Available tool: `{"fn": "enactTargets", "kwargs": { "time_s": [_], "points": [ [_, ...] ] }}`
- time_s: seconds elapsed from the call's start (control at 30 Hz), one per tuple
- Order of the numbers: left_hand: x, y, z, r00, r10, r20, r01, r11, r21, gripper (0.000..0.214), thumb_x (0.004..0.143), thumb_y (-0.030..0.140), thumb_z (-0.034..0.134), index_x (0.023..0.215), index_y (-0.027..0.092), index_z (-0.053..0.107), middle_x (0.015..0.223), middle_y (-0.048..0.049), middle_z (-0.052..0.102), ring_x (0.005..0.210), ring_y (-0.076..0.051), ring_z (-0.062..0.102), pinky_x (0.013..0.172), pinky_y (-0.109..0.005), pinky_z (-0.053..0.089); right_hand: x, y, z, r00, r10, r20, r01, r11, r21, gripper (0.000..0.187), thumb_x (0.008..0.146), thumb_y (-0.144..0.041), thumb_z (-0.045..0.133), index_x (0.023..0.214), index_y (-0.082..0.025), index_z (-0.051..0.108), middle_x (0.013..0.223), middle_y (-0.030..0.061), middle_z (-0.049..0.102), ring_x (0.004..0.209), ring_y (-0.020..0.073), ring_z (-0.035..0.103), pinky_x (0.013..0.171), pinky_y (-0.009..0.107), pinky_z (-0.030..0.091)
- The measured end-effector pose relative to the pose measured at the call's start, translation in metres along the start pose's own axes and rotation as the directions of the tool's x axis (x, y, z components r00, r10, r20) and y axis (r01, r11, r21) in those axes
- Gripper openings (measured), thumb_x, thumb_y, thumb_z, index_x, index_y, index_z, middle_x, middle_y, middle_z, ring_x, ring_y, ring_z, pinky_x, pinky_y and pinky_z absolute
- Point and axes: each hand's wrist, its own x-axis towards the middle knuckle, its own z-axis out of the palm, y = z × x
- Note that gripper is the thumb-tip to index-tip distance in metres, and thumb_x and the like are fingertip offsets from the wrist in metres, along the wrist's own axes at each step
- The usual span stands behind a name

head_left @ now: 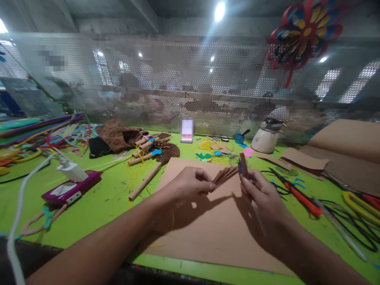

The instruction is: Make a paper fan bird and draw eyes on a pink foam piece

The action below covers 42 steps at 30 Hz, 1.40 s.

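Note:
A pleated strip of brown paper (225, 176) stretches between my two hands above a large sheet of brown kraft paper (208, 237). My left hand (192, 182) pinches its left end between thumb and fingertips. The folded right end stands upright in the closed fingers of my right hand (261, 192). Below that hand a thin pale rod shows, blurred; whether the hand holds it I cannot tell. To the left lies a rolled paper tube (145, 181) with a pleated brown fan (170, 152) at its tip, beside several similar ones.
A purple power strip (71, 188) with a white charger lies at the left. Scissors with orange handles (305, 202) and black cords are at the right. Behind stand a phone (187, 130), a small blue jar (239, 138) and a white kettle-like pot (265, 138), before a perforated metal screen (166, 71).

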Motion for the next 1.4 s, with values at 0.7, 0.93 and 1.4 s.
{"fn": "enactTargets", "kwargs": {
  "time_s": [0.7,0.93,1.4],
  "points": [
    [-0.010,-0.012,0.036,0.944,-0.079,0.320,0.245,0.818,-0.521,0.023,0.077,0.032,0.069,0.074,0.010,0.063,0.063,-0.0082,0.065,0.055,-0.015,0.060,0.060,-0.030,0.050,-0.002,-0.004,0.007,0.951,0.295,0.091,-0.305,0.855,0.418,0.036,0.073,-0.043,0.075,0.072,-0.017,0.049,0.051,-0.0107,0.028,0.046,0.0046,0.018,0.042,0.019,0.015],
    [-0.012,-0.007,0.033,0.878,-0.039,0.477,0.325,0.779,-0.536,0.036,0.089,0.035,0.053,0.083,0.003,0.068,0.084,-0.0207,0.068,0.069,-0.021,0.066,0.067,-0.034,0.051,0.000,0.004,0.004,0.971,0.200,0.134,-0.239,0.858,0.455,0.026,0.079,-0.038,0.071,0.075,-0.018,0.055,0.055,-0.0078,0.037,0.047,0.0062,0.025,0.045,0.020,0.024],
    [-0.014,-0.011,0.036,0.884,0.011,0.467,0.330,0.693,-0.641,0.026,0.087,0.027,0.063,0.092,0.002,0.068,0.075,-0.0095,0.059,0.066,-0.014,0.055,0.066,-0.029,0.047,0.003,-0.001,-0.001,0.965,0.146,0.219,-0.238,0.842,0.484,0.032,0.082,-0.038,0.068,0.069,-0.019,0.045,0.051,-0.0107,0.027,0.043,0.0045,0.015,0.040,0.019,0.014]
  ]
}}
